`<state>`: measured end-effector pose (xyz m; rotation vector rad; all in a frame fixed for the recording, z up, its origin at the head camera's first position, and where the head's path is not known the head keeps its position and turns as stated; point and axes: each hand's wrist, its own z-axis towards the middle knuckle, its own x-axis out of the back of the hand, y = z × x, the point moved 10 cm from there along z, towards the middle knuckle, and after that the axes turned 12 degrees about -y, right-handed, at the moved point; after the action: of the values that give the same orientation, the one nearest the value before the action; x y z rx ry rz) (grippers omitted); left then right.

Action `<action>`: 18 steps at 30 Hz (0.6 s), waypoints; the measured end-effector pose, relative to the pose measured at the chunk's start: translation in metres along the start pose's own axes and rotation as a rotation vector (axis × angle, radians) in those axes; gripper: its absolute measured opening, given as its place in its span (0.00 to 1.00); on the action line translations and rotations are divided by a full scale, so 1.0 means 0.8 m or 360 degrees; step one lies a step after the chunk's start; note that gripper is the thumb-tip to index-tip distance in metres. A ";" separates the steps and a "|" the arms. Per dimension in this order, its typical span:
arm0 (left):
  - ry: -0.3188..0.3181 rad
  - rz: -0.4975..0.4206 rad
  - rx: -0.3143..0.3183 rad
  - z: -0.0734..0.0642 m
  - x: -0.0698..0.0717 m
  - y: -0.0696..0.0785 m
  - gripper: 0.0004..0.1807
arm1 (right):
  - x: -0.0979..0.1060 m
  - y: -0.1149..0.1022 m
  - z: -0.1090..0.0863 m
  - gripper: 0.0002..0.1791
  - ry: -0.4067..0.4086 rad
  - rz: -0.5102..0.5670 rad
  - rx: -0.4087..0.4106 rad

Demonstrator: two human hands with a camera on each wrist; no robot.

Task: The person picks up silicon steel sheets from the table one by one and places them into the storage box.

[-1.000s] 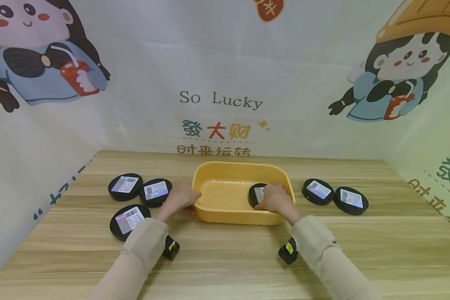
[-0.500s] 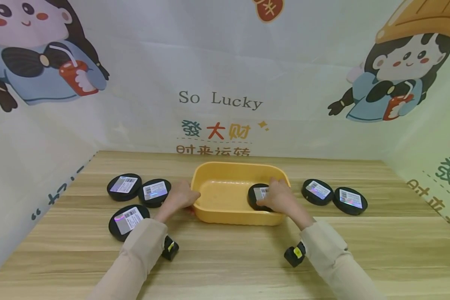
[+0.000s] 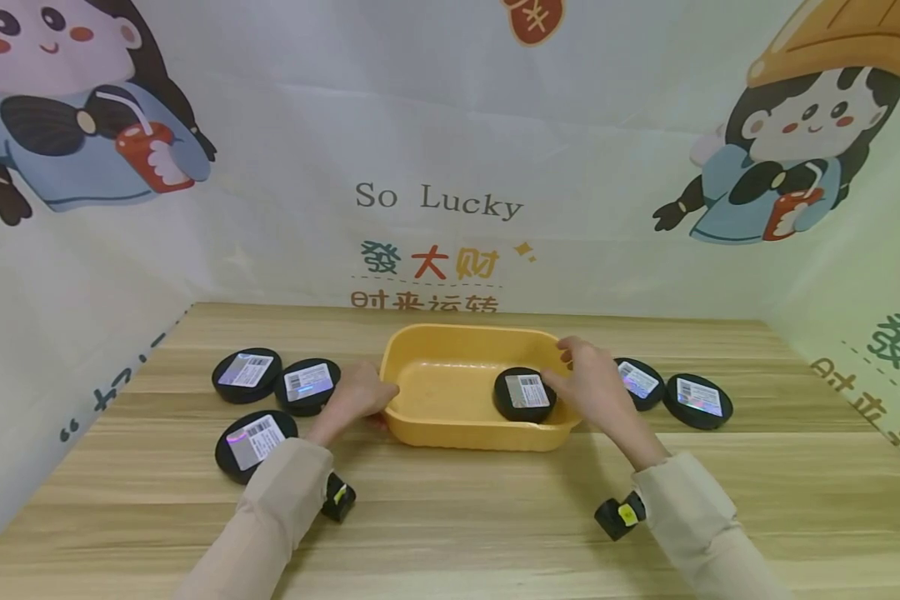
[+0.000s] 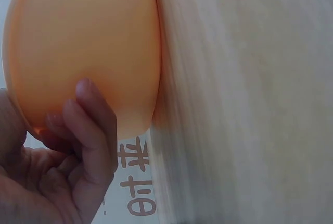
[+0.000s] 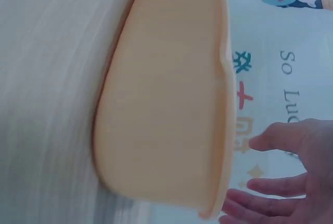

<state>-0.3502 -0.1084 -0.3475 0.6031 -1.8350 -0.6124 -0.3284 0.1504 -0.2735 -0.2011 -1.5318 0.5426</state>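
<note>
A yellow rectangular tub [image 3: 450, 435] stands on the wooden table, seen from outside in both wrist views. My left hand [image 3: 357, 392] grips its left end, thumb at the rim and fingers against the outer wall [image 4: 88, 41]. Inside the tub, toward the right, lies a round black disc [image 3: 525, 394] with a barcode label facing up. Over the tub's right end my right hand [image 3: 592, 385] holds nothing; in the right wrist view its fingers [image 5: 281, 185] are spread apart beside the rim.
To the tub's left lie three similar black discs, one [image 3: 246, 375] farthest back. Two more sit on the right, the outer disc [image 3: 698, 401] in full sight, the other partly behind my right hand. A printed cloth [image 3: 450, 133] hangs behind the table [image 3: 457, 525].
My right hand has let go of the black disc inside the tub and moved up and right to the tub's right end. The left hand stays on the tub.
</note>
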 end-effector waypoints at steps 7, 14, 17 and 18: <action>0.0014 -0.0002 -0.0036 0.003 -0.001 0.000 0.07 | 0.020 0.032 -0.011 0.21 0.0169 0.0022 -0.0039; 0.0004 0.0015 -0.0039 0.003 -0.002 0.000 0.07 | 0.027 0.067 -0.020 0.22 0.0142 -0.0022 -0.0127; -0.0004 0.0000 -0.0029 0.003 -0.002 -0.001 0.07 | 0.030 0.084 -0.024 0.22 0.0155 -0.0048 -0.0141; -0.0004 -0.0006 -0.0022 0.003 -0.002 -0.002 0.07 | 0.031 0.090 -0.026 0.23 0.0155 -0.0054 -0.0153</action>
<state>-0.3520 -0.1081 -0.3509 0.5968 -1.8310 -0.6281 -0.3243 0.2282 -0.2853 -0.2713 -1.4647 0.4270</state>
